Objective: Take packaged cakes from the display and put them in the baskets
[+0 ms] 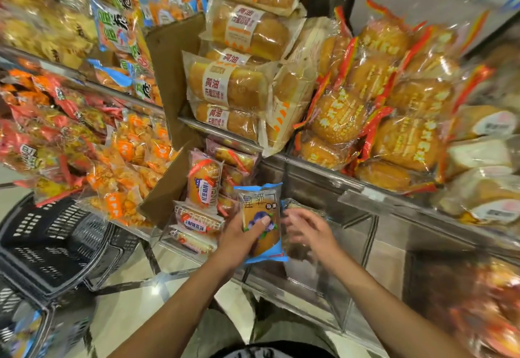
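Close in front of the body, the left hand (241, 234) grips a packaged cake (267, 242) with blue edges. The thumb lies across the front of the pack and the other fingers are curled behind it, so the pack stands almost upright, just off the low shelf. Beside it, the right hand (309, 231) is spread with relaxed fingers and holds nothing. It is blurred, and it seems to reach toward a small clear pack (292, 204) near its fingertips.

Down at the left stands the black basket (70, 225), well apart from the cake.

To do this step well, the left hand should carry the pack left and downward with a light grip, since the soft cake can be crushed, and lower it inside the basket wall before letting go.

Further back, the display shelf (225, 129) carries bread packs (228, 87) and round buns (365, 104).
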`<state>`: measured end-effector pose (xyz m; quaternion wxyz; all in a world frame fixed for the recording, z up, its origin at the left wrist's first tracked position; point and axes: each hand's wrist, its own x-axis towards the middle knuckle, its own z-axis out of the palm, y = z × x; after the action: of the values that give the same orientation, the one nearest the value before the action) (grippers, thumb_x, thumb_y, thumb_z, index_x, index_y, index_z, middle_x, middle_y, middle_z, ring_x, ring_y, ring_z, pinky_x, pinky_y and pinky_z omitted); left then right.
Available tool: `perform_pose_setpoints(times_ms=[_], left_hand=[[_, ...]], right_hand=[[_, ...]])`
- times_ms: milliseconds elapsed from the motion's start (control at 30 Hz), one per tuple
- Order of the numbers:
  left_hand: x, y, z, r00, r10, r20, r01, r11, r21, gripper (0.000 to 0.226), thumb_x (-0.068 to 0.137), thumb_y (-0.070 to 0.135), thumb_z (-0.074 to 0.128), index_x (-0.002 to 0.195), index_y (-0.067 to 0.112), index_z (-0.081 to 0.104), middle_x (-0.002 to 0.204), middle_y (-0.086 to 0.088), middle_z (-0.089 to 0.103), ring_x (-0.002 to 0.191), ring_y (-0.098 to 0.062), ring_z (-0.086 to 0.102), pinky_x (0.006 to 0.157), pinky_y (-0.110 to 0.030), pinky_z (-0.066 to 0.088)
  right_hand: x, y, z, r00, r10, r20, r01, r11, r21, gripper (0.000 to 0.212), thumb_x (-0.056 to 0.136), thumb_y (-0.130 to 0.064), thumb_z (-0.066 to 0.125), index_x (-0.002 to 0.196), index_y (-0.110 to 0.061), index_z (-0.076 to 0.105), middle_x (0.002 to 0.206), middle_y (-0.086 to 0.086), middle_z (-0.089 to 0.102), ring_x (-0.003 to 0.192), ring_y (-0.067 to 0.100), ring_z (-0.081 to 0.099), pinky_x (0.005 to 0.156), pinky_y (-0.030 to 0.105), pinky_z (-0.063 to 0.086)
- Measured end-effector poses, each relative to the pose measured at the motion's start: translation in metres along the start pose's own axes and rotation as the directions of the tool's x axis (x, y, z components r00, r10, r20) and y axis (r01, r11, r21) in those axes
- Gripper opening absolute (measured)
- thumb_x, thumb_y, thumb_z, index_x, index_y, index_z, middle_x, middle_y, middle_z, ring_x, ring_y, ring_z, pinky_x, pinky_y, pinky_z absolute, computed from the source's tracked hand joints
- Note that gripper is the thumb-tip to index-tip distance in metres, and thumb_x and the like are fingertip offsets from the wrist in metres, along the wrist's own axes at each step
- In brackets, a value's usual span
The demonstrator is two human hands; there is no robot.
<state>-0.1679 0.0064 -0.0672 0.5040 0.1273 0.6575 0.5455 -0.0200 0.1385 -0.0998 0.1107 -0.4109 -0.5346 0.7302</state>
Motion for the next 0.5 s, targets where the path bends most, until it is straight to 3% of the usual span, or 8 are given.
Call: perform_pose_setpoints(times_ms=[133,200,300,367,433,500], left_hand=[[0.002,-0.001,0.018,0.992,0.064,0.105,-0.063,0.998,-0.01,0.021,0.103,0.014,0.06,0.121,0.023,0.066,0.11,0.004,0.078,0.104,-0.013,0.073,0.084,-0.024,0.057],[0.004,-0.005,0.024,0.987,0.079,0.141,-0.081,0.997,0.008,0.024,0.102,0.017,0.062,0.126,0.018,0.065,0.116,-0.002,0.077,0.11,-0.019,0.072,0.09,-0.028,0.057],[0.005,-0.014,0.026,0.981,0.087,0.174,-0.109,0.986,0.122,0.043,0.094,0.046,0.07,0.129,0.021,0.063,0.122,-0.001,0.073,0.116,-0.019,0.069,0.1,-0.036,0.056],[0.004,-0.02,0.023,0.982,0.131,0.135,-0.167,0.936,0.31,0.062,0.085,0.067,0.062,0.133,0.027,0.059,0.133,0.001,0.065,0.124,-0.014,0.061,0.108,-0.04,0.05],[0.007,-0.029,0.013,0.957,0.277,0.084,-0.272,0.761,0.589,0.069,0.093,0.062,0.057,0.148,0.023,0.047,0.148,0.001,0.052,0.138,-0.013,0.047,0.117,-0.038,0.04],[0.011,-0.037,0.002,0.91,0.393,0.132,-0.321,0.467,0.824,0.068,0.101,0.049,0.054,0.158,0.019,0.035,0.16,-0.003,0.039,0.15,-0.02,0.03,0.123,-0.038,0.027]], right_hand=[[-0.017,-0.014,0.007,0.998,-0.025,0.056,0.029,0.997,-0.073,0.036,0.089,-0.002,0.074,0.122,-0.012,0.063,0.107,-0.002,0.07,0.093,0.0,0.069,0.078,0.018,0.054],[-0.022,-0.012,0.007,0.998,-0.04,0.058,0.047,0.992,-0.119,0.039,0.085,0.0,0.077,0.119,-0.015,0.063,0.109,-0.004,0.071,0.098,0.003,0.068,0.081,0.017,0.053],[-0.028,-0.012,-0.008,0.999,-0.034,0.033,0.038,0.991,-0.127,0.037,0.083,0.003,0.078,0.111,-0.019,0.064,0.099,-0.007,0.074,0.091,0.002,0.071,0.077,0.018,0.054],[-0.03,-0.009,-0.027,0.999,-0.043,0.013,0.044,0.979,-0.199,0.039,0.08,-0.004,0.083,0.112,-0.02,0.066,0.102,-0.004,0.076,0.096,0.009,0.072,0.08,0.022,0.056],[-0.03,-0.004,-0.05,0.999,-0.041,-0.03,0.026,0.919,-0.393,0.041,0.078,-0.015,0.088,0.109,-0.029,0.066,0.104,-0.007,0.075,0.098,0.009,0.071,0.084,0.024,0.054],[-0.027,0.002,-0.069,0.997,-0.028,-0.074,-0.029,0.742,-0.67,0.041,0.076,-0.034,0.086,0.11,-0.038,0.062,0.104,-0.016,0.073,0.096,0.002,0.068,0.083,0.029,0.053]])
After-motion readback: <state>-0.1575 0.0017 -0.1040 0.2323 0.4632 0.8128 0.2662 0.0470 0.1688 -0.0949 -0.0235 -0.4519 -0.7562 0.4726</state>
